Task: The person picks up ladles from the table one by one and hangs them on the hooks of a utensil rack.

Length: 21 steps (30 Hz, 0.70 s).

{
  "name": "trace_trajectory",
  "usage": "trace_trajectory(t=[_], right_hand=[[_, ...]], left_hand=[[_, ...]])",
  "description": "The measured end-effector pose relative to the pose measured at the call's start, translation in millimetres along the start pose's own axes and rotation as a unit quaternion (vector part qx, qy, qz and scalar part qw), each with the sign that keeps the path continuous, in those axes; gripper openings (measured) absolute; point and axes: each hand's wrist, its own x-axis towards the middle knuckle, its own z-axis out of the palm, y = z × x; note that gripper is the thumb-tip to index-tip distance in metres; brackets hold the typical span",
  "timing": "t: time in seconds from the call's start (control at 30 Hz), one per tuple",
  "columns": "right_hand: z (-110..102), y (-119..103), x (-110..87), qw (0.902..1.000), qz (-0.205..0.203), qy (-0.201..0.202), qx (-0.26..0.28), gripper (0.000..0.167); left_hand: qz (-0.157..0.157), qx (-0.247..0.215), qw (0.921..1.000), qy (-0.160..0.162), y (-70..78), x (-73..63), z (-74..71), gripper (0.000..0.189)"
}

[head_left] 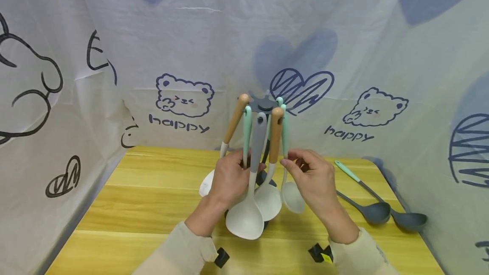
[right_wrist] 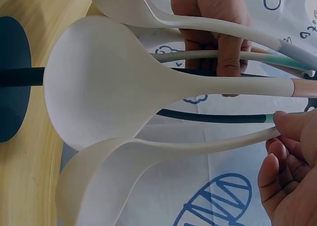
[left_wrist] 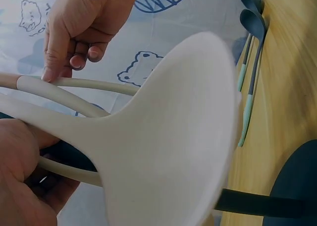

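A dark rotating utensil stand (head_left: 263,104) is upright on the table, hung with several ladles. My left hand (head_left: 230,177) reaches in among the handles and grips the stand's pole (right_wrist: 198,72), its thumb crossing the pole and a green-handled shaft in the right wrist view. My right hand (head_left: 313,177) pinches a white ladle (head_left: 293,197) with a green handle, hanging at the stand's right side. In front hang a grey-handled white ladle (head_left: 245,220) and a tan-handled one (head_left: 275,139). Another tan-handled utensil (head_left: 234,124) hangs at the left, its lower part behind my left hand.
Two dark ladles, one dark bowl (head_left: 376,213) beside another dark bowl (head_left: 410,221), lie on the wooden table (head_left: 145,190) at the right. The stand's round base (left_wrist: 297,171) sits on the wood. A printed cloth (head_left: 229,46) hangs behind and at both sides.
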Motion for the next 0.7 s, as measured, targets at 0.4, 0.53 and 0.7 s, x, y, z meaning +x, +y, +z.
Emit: trace_trajectory(t=[0.4, 0.53, 0.7], right_hand=[[3, -6, -0.5, 0.9999, -0.002, -0.005, 0.009, 0.014], [5, -8, -1.7, 0.9999, -0.008, -0.001, 0.014, 0.014], [6, -11, -3.6, 0.9996, -0.007, -0.003, 0.026, 0.015]], left_hand=[[0.019, 0.021, 0.9994, -0.019, -1.3, 5.6, -6.1, 0.02], [0.007, 0.016, 0.9995, -0.025, -2.4, 8.0, -9.2, 0.021], [-0.012, 0.008, 0.9989, -0.044, -5.0, 12.1, -14.1, 0.025]])
